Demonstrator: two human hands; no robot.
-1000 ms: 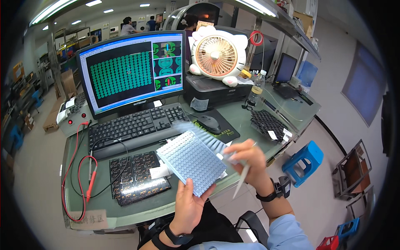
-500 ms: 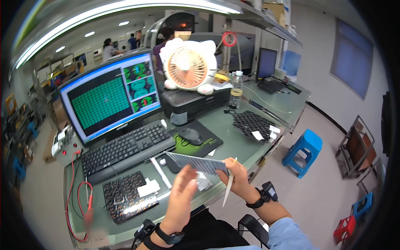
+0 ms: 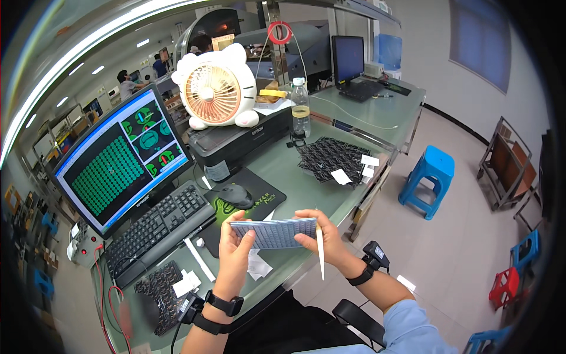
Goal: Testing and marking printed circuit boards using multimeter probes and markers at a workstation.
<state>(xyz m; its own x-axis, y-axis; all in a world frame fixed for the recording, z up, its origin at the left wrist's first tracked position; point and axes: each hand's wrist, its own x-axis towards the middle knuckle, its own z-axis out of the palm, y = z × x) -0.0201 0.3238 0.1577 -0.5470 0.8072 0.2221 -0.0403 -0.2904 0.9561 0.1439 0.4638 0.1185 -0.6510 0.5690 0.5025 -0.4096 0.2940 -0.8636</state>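
From the head view I see both hands raised over the front edge of the desk (image 3: 277,171), holding one flat grey tray (image 3: 272,232) between them. The tray is tipped nearly edge-on to the camera, so I see its long side and a narrow strip of its gridded face; I cannot tell what sits in the grid.

1. Left hand (image 3: 236,251): closed on the left end of the tray, thumb on the near face, fingers wrapped behind. A black watch is on this wrist.
2. Right hand (image 3: 321,236): closed on the right end of the tray, thumb over the top edge. The same hand also grips a slim white stick (image 3: 320,252), which hangs down and points toward the floor. A black band is on this wrist.

Surroundings:
- A black mouse (image 3: 236,194) rests on a dark mouse pad (image 3: 259,197) just behind the tray.
- A black keyboard (image 3: 156,227) lies to the left of the pad, in front of a monitor (image 3: 121,162) showing a green grid.
- A white and pink desk fan (image 3: 215,88) stands on a black printer (image 3: 236,144).
- A clear bottle (image 3: 300,109) stands beside the printer.
- A stack of black trays (image 3: 330,159) lies at the right end of the desk.
- Another black tray (image 3: 156,289) lies near the left forearm.
- A blue stool (image 3: 429,177) stands on the floor, well apart from the desk
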